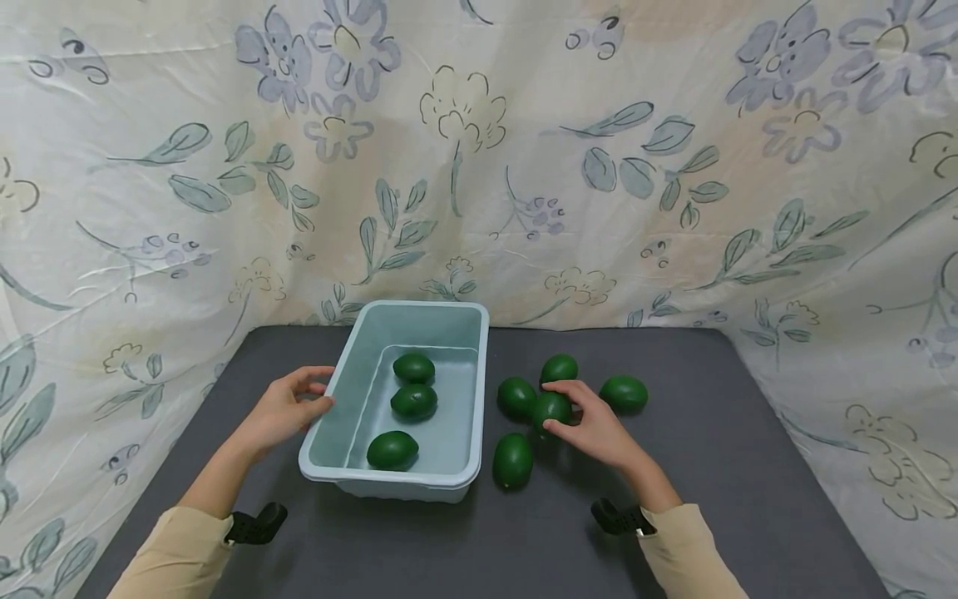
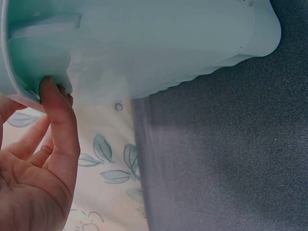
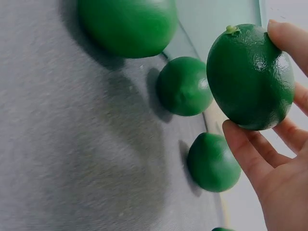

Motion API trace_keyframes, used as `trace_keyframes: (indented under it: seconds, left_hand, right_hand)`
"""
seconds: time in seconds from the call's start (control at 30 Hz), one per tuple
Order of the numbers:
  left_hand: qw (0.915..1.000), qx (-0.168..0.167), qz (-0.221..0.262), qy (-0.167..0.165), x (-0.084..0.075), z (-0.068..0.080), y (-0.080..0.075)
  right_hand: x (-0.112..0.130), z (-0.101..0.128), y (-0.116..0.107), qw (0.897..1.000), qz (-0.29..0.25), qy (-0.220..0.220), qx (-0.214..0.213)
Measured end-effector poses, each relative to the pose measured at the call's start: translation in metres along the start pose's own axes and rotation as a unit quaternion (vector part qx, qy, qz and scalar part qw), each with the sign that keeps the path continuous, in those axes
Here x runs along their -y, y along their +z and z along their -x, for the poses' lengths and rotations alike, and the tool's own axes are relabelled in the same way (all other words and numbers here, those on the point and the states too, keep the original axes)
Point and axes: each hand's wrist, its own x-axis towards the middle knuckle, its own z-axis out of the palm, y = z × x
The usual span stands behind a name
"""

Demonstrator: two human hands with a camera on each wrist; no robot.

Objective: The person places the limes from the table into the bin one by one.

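Note:
A pale blue-green plastic tub [image 1: 456, 478] stands on the grey table, left of the middle. My left hand [image 1: 284, 412] pinches its left rim; the left wrist view shows fingers [image 2: 62, 125] curled up under the rim's edge. Inside the tub lie three green limes, one a glossy lime [image 1: 392, 450] near the front. To the tub's right, my right hand [image 1: 599, 428] holds another lime [image 3: 250, 77] between thumb and fingertips. The right wrist view shows this lime raised above the table, with a small pale stem end on it.
Several limes lie on the table around my right hand: a front lime [image 1: 512, 461], a lime [image 1: 516, 398] close to the tub, a back lime [image 1: 560, 368] and a right-hand lime [image 1: 624, 394]. A flowered cloth [image 1: 524, 166] hangs behind the table.

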Motion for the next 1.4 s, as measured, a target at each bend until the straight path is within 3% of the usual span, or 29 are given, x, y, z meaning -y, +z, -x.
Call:
trace_keyframes:
  seconds: [0.43,1.4]
  left_hand:
    - [1.0,0.001,-0.007,-0.004,0.0,0.0,0.001]
    - [1.0,0.005,0.004,-0.003,0.0,0.0,0.0]
  right_hand:
    - [0.008,-0.025,-0.007,1.0,-0.004,0.0,0.014]
    - [0.053,-0.079,-0.018,1.0,-0.007,0.014,0.023]
